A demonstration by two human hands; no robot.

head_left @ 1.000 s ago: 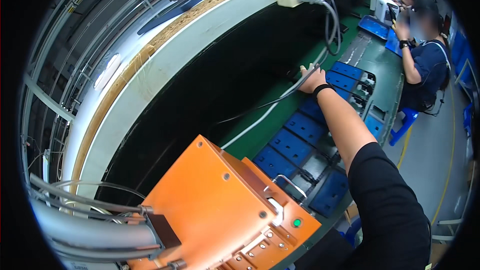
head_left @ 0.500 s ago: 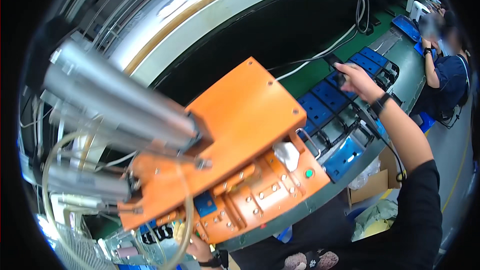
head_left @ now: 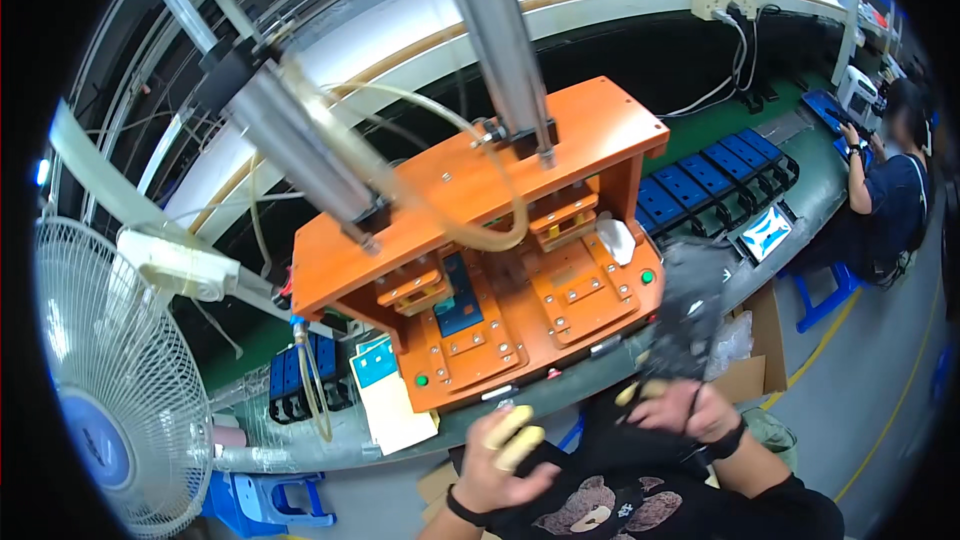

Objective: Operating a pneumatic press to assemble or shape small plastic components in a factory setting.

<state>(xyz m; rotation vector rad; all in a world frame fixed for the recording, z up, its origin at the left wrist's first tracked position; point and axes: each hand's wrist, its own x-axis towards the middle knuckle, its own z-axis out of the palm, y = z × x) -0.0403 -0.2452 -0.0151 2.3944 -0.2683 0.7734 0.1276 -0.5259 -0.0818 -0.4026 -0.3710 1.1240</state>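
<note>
My right hand point(head_left: 685, 410) is closed on the lower end of a dark, see-through-looking part point(head_left: 688, 310), smeared by motion. The part stands up from the hand, just right of the orange press point(head_left: 590, 115). In front of the press, my left hand point(head_left: 508, 455) is raised with its fingers apart, holding nothing; yellow finger covers sit on some fingers. A blue plate point(head_left: 458, 305) lies in the left half of the press bed. A crumpled white piece point(head_left: 615, 240) rests by the bed's right side.
Blue panels in black frames point(head_left: 705, 178) line the bench right of the press; more panels point(head_left: 300, 380) stand left. Two metal cylinders point(head_left: 490, 30) and hoses rise above the press. A fan point(head_left: 120, 380) is at left, an open carton point(head_left: 755, 360) below right. A co-worker point(head_left: 895, 180) sits far right.
My right hand has come back from the panel row toward my body, bringing the dark part. My left hand has left the press's lower left side and opened. The view has turned left.
</note>
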